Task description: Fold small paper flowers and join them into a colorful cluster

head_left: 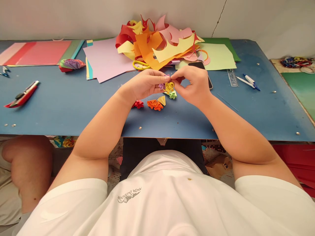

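My left hand (149, 83) is closed in a pinch, thumb and fingers together on a small purple paper flower (167, 76). The fingertips of my right hand (193, 83) meet at the same piece, also pinched, and partly cover it. Just below the fingers are yellow curled paper flowers (169, 87), more purple curls (161, 86) and a green one (173, 94); whether these are held or lie on the table I cannot tell. Nearer to me lie orange paper flowers (155, 105), a pale yellow paper cone (161, 100) and red flowers (138, 104).
Behind my hands are a heap of paper scraps (147, 42), yellow-handled scissors (141, 65) and a phone (210, 82). A red utility knife (22, 95) lies left on the blue table (73, 108); pens (248, 82) and a stencil ruler (232, 78) lie right. Another person's leg (31, 173) is at lower left.
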The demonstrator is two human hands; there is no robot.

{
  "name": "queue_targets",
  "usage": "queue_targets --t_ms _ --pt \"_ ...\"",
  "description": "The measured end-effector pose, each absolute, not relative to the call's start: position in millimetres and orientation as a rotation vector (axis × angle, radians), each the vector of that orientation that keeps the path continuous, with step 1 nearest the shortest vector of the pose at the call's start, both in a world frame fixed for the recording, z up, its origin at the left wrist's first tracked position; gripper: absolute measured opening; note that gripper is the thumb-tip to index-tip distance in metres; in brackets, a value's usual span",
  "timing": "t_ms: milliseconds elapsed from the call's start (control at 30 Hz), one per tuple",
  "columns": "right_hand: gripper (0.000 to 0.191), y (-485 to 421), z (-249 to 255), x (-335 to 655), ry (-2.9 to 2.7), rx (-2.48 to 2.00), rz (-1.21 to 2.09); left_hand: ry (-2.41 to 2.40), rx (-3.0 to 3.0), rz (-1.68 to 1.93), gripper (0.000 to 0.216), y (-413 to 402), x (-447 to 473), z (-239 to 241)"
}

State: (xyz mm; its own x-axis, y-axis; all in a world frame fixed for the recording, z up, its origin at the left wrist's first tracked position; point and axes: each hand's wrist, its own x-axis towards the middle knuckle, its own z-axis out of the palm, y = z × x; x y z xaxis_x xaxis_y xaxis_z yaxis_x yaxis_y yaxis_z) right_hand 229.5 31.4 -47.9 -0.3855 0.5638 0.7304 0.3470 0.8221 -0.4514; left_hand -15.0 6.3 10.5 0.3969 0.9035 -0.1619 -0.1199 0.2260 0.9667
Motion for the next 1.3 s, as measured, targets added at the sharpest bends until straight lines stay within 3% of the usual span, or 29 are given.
queue_targets --t_ms 67,533,700,1033,1300 --pt "0.003 30.5 -47.3 227.9 -1.975 -0.695 0.301 0.879 1.140 0.828 0.021 6.0 -17.2 10.2" --pt "0.042 37.5 -39.6 237.0 -1.939 -0.696 0.423 0.886 1.040 0.849 0.024 7.0 -17.4 12.7" --pt "0.033 41.7 -31.6 248.3 -2.133 -0.564 0.390 0.825 1.065 0.837 0.018 4.9 -18.7 14.7" --pt "0.010 38.9 -39.0 245.2 -2.178 -0.520 0.269 0.890 1.118 0.820 0.026 5.7 -14.9 8.4" --pt "0.012 28.8 -35.9 236.8 -2.081 -0.634 0.378 0.830 1.086 0.855 0.023 7.5 -17.1 6.9"
